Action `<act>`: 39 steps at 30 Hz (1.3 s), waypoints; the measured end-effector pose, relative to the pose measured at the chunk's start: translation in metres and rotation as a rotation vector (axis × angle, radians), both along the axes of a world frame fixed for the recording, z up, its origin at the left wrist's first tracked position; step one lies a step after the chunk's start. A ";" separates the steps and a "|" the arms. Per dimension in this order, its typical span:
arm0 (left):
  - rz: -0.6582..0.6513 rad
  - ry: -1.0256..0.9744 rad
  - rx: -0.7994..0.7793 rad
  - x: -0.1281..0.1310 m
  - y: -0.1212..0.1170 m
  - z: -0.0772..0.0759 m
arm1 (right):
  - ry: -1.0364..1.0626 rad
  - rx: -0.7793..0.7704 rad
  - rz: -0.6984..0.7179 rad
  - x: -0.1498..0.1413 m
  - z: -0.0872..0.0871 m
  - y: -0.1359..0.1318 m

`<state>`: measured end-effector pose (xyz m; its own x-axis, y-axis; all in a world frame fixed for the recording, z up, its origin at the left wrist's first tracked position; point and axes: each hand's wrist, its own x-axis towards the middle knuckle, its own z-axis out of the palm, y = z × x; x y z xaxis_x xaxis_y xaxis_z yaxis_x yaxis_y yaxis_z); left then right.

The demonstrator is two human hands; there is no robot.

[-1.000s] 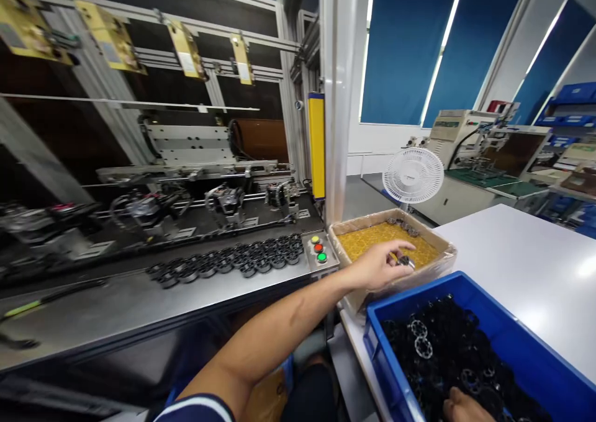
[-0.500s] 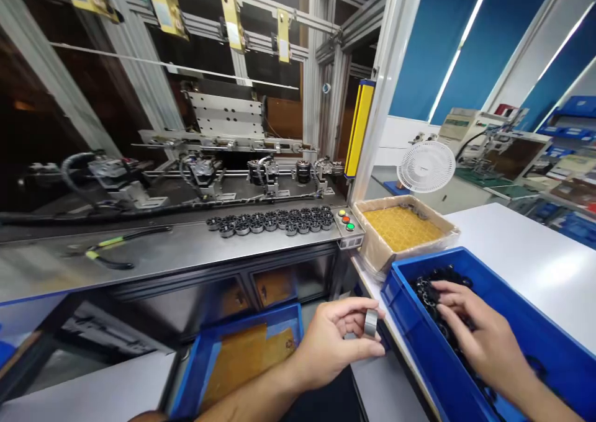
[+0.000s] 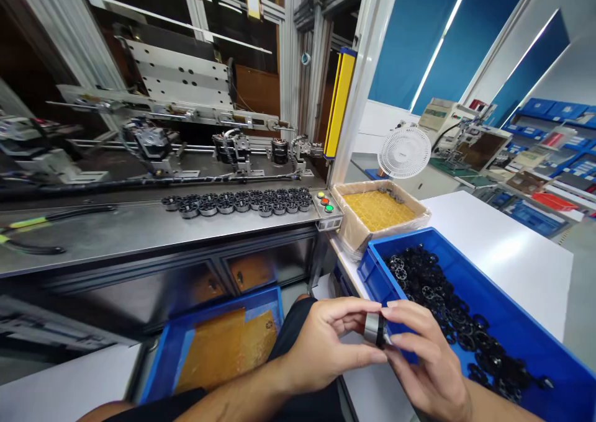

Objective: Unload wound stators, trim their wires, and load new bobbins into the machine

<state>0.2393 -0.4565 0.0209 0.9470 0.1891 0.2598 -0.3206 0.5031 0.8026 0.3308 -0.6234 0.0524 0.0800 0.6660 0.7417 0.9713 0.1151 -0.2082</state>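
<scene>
Between the thumb and fingers of my left hand [image 3: 328, 344] is a grey metal ring [image 3: 372, 327], held on edge. My right hand [image 3: 423, 354] is closed on a small black plastic part [image 3: 382, 330], pressed against the ring's right face; my fingertips hide much of it. Both hands meet just left of a blue bin [image 3: 507, 298]. Many loose black plastic parts [image 3: 442, 298] lie heaped along its left side. On the metal bench ledge stand rows of grey rings with black inserts [image 3: 237, 202].
A lined box with yellow sheet [image 3: 379, 211] sits behind the bin, beside a button box [image 3: 328, 208]. Cutting pliers [image 3: 37, 220] lie at the ledge's left. A blue tray [image 3: 274, 304] is below. Machine fixtures [image 3: 233, 149] and a yellow light curtain [image 3: 339, 105] stand behind.
My right hand has come out of the blue bin with a black part and moved left to the grey ring in my left hand. The view has shifted to the right.
</scene>
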 end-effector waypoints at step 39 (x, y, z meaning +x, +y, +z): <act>-0.058 0.280 0.311 -0.016 -0.006 -0.016 | 0.311 -0.089 -0.016 0.021 -0.009 0.005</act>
